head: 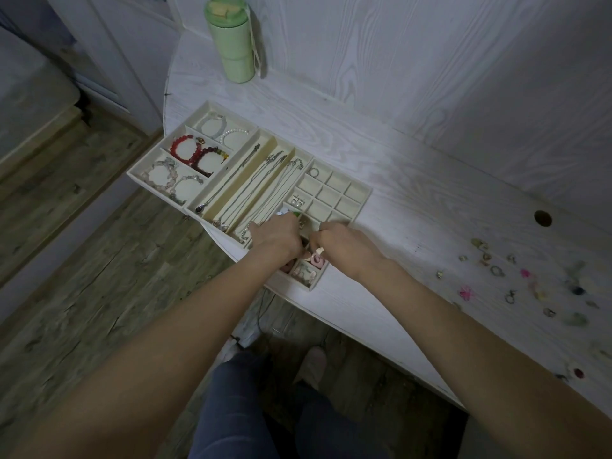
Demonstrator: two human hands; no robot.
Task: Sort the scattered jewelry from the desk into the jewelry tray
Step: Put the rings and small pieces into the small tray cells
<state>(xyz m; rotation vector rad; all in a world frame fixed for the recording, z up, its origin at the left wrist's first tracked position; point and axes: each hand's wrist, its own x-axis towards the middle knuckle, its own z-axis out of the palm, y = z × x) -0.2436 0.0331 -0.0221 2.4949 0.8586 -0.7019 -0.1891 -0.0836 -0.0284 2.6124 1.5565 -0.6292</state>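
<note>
Both hands [308, 240] over jewelry tray [359, 190], scattered jewelry [516, 279] well right

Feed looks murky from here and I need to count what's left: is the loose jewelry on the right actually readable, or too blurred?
Head view: dim, bluish light; the scattered jewelry at the right edge is smeared and soft, so pieces cannot be counted; the jewelry tray is sharper; wide-angle bending curves the desk edge.

A home bedroom or dressing corner: white wood-grain bench [381, 154], wood-plank floor [82, 260], green drinking bottle [231, 41], compartmented jewelry tray [361, 193] with bracelets and necklaces.
</note>
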